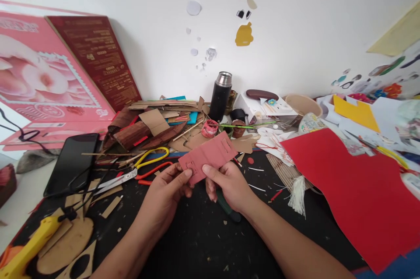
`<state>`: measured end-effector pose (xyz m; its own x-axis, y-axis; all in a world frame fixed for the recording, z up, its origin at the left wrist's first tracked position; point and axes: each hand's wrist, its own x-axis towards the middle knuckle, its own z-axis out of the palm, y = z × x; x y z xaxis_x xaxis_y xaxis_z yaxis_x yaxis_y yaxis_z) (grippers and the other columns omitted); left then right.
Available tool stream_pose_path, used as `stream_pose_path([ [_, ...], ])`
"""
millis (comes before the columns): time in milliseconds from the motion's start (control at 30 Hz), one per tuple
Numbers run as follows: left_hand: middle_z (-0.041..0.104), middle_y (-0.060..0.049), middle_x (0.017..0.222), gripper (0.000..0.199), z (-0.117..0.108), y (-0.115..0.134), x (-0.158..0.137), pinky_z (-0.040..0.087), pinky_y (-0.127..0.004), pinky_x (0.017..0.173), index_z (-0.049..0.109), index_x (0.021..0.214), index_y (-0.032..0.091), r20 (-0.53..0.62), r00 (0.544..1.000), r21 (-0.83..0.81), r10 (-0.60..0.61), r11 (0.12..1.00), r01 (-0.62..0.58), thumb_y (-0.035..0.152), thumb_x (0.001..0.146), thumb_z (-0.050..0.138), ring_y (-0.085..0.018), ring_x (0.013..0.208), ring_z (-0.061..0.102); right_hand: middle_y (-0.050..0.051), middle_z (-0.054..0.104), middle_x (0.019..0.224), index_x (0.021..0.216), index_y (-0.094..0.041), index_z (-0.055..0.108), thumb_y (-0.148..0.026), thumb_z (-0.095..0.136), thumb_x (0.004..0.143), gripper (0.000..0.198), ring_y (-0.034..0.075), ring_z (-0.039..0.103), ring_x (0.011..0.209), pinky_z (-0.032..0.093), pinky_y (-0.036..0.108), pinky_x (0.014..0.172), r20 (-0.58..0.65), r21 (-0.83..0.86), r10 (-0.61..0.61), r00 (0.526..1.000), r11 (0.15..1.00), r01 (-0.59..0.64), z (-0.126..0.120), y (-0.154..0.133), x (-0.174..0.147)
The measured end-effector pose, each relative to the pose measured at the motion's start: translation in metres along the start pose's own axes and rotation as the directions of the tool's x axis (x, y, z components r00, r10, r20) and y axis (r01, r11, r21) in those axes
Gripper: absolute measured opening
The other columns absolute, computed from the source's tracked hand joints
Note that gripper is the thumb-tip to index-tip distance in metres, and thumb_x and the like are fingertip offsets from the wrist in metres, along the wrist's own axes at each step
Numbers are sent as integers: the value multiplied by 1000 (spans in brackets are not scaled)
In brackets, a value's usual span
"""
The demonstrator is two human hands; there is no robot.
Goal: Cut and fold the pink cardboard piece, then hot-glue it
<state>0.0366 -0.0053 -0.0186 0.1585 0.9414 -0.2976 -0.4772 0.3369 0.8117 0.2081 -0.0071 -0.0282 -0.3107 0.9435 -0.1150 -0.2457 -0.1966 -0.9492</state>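
A flat pinkish-red piece of cardboard with small cut slots near its ends is held up over the black table. My left hand is closed on its lower left corner, thumb on top. Along the lower right edge my right hand grips it too, thumb pressed on its face. Below my right hand a dark green handle shows; whether that hand touches it I cannot tell. Left of my left hand lie scissors with yellow and red handles, blades partly open.
A phone and a yellow glue gun lie on the left among cardboard scraps. Behind my hands stand a black thermos and a small red paint pot. A large red sheet covers the right side, beside a white tassel.
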Motion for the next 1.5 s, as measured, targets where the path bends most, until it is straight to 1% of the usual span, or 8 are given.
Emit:
stream_pose_path([
  [200,67,0,74,44,1,-1,-4,48,-19,49,77,82,15,76,996,-69,-49,996,55,38,55,103,-7,55,55,-2,49,39,47,-20,51,-60,72,92,63,9,46,33,31,22,38,40,59,-18,999,998,16,0,-1,-1],
  [333,65,0,69,43,3,-1,-8,47,-20,51,76,79,15,112,993,-71,-45,996,53,40,57,103,-8,55,53,-1,50,40,48,-20,52,-61,69,93,64,9,46,34,32,23,39,67,75,-26,997,997,21,1,-1,-2],
  [433,66,-1,71,45,4,-1,-10,46,-20,51,76,86,15,102,995,-26,-3,1000,6,42,60,101,-9,57,54,-1,51,43,51,-19,54,-65,69,92,64,10,47,36,35,22,39,62,61,-18,998,998,14,1,0,-2],
  [633,66,-1,71,43,5,-1,-10,43,-21,51,75,81,14,59,996,23,67,997,-69,42,61,101,-9,57,53,-3,54,47,57,-19,57,-65,78,85,57,10,51,38,38,22,39,77,5,-50,996,999,50,2,-1,-2],
  [967,65,-2,67,38,7,3,-12,42,-21,53,76,74,14,99,991,8,90,996,-91,38,60,101,-10,59,53,-8,33,36,44,-24,40,-58,77,88,67,9,42,32,30,24,39,97,62,-61,993,997,55,2,-5,-4],
  [1300,64,-1,72,39,8,3,-14,41,-21,50,76,80,15,135,989,-36,67,997,-62,37,59,101,-10,60,51,-9,38,39,52,-21,50,-52,81,85,55,9,45,34,33,24,39,166,153,-47,985,988,21,3,-8,-7],
  [1400,64,0,74,39,7,2,-13,42,-21,51,76,82,15,119,990,-29,73,997,-70,37,61,100,-10,62,52,-10,39,40,57,-21,52,-53,82,84,51,9,44,34,32,23,38,151,160,-33,988,987,8,4,-8,-6],
  [1500,64,0,74,39,6,2,-11,43,-21,53,76,84,15,81,992,-8,96,995,-96,36,62,100,-10,62,53,-10,36,39,53,-22,47,-56,82,83,57,9,43,34,31,23,38,113,132,-33,993,991,18,3,-7,-4],
])
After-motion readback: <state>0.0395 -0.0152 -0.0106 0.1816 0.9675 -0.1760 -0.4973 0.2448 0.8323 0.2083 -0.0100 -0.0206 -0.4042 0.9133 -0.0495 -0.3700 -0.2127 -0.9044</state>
